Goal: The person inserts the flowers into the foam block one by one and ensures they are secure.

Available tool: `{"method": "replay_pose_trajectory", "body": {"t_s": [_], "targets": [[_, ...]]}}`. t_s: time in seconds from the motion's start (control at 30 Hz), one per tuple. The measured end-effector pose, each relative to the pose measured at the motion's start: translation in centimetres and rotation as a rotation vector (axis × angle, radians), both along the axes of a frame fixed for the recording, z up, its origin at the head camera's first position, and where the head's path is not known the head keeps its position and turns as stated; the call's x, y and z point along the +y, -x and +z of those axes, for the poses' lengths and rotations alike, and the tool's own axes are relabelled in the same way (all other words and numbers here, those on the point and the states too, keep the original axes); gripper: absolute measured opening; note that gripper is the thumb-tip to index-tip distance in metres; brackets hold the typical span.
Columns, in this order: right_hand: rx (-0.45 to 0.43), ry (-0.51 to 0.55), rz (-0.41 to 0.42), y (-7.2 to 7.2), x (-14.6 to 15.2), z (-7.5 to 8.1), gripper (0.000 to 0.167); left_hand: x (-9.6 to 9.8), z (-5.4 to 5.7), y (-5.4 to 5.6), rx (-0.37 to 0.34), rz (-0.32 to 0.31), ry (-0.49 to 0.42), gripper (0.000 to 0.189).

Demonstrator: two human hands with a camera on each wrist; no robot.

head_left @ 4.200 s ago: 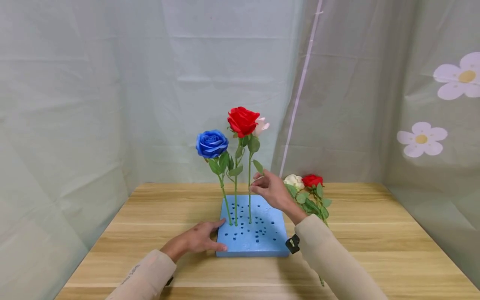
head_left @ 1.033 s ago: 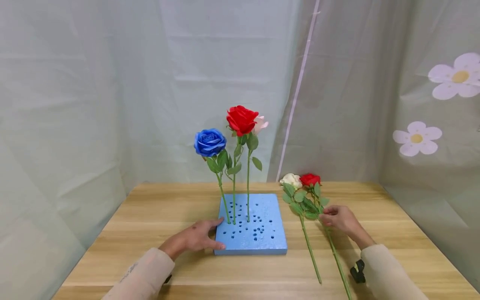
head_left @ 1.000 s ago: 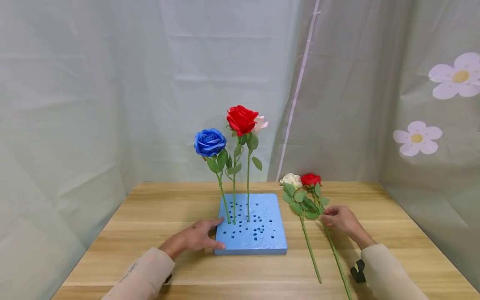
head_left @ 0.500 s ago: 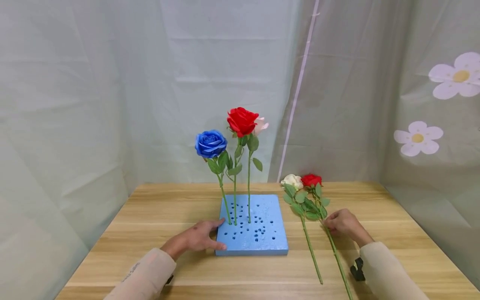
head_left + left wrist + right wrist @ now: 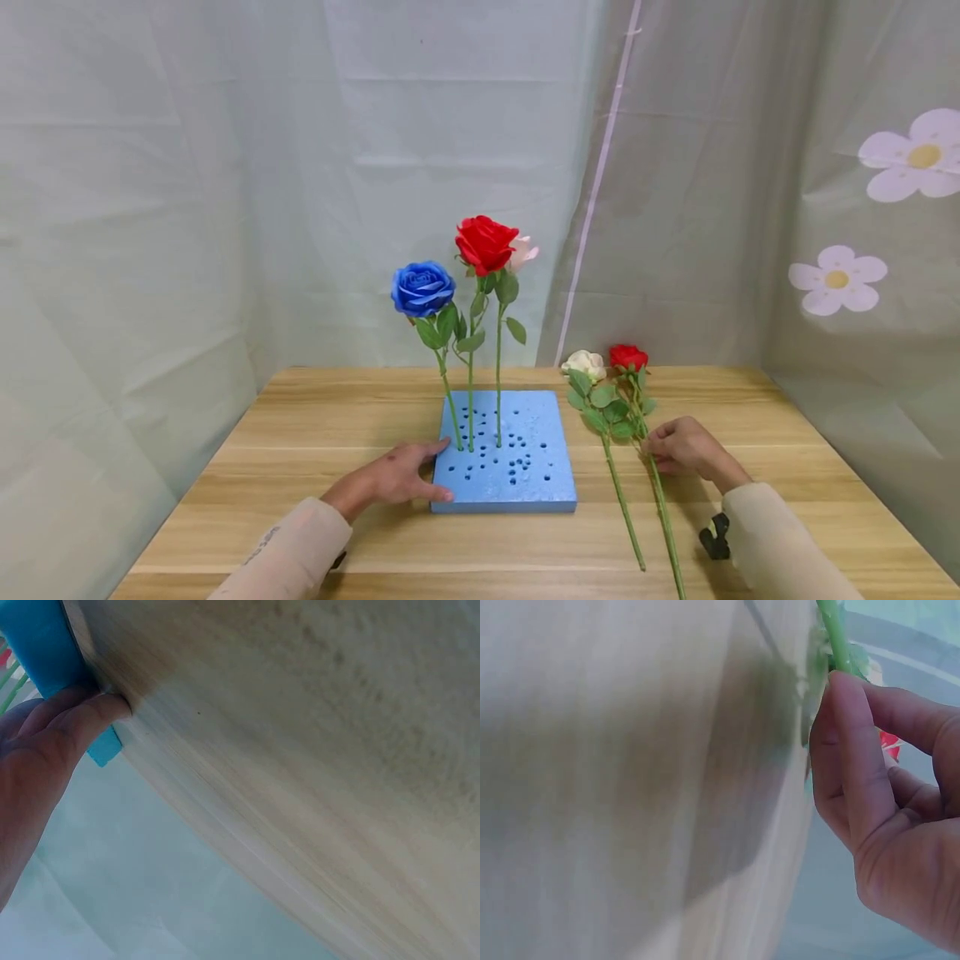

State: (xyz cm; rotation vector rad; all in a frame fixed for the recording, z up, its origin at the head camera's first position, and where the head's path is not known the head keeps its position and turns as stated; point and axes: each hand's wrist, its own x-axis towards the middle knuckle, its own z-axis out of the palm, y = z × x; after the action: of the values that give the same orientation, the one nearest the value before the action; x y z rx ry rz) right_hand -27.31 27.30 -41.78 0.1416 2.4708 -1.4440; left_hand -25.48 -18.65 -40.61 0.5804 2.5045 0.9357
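Observation:
Low over the table's right side, my right hand (image 5: 684,448) pinches the green stem of a red rose (image 5: 628,357) between thumb and fingertips. In the right wrist view the stem (image 5: 832,630) rises from those fingertips. A white rose (image 5: 584,365) lies just left of it, their leaves overlapping. My left hand (image 5: 401,473) rests against the left edge of a light blue block (image 5: 525,492) with many holes, thumb and fingers spread along it. Standing in the block are a blue rose (image 5: 423,288), another red rose (image 5: 487,245) and a pale pink rose (image 5: 523,252), partly hidden behind the red one.
The wooden table (image 5: 322,417) carries the block and the loose roses. Pale curtains (image 5: 420,100) hang behind and on both sides. The tall upright roses stand left of the right hand.
Earlier the right hand left the pink rose's stem and went right to the lying red rose. In the last half second that rose's stem end has swung left and its head shifted slightly. The left hand stays put.

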Motion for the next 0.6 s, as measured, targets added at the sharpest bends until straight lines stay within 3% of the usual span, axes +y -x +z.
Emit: {"method": "replay_pose_trajectory", "body": {"t_s": [0.2,0.6], "targets": [[0.057,-0.017,0.048,0.1,-0.1,1.3,0.019,0.0,-0.1,0.1,0.007,-0.008,0.012,0.095],[0.095,0.067,0.070,0.6,-0.4,4.8,0.026,-0.1,-0.1,0.1,0.014,-0.011,0.005,0.094]]}}
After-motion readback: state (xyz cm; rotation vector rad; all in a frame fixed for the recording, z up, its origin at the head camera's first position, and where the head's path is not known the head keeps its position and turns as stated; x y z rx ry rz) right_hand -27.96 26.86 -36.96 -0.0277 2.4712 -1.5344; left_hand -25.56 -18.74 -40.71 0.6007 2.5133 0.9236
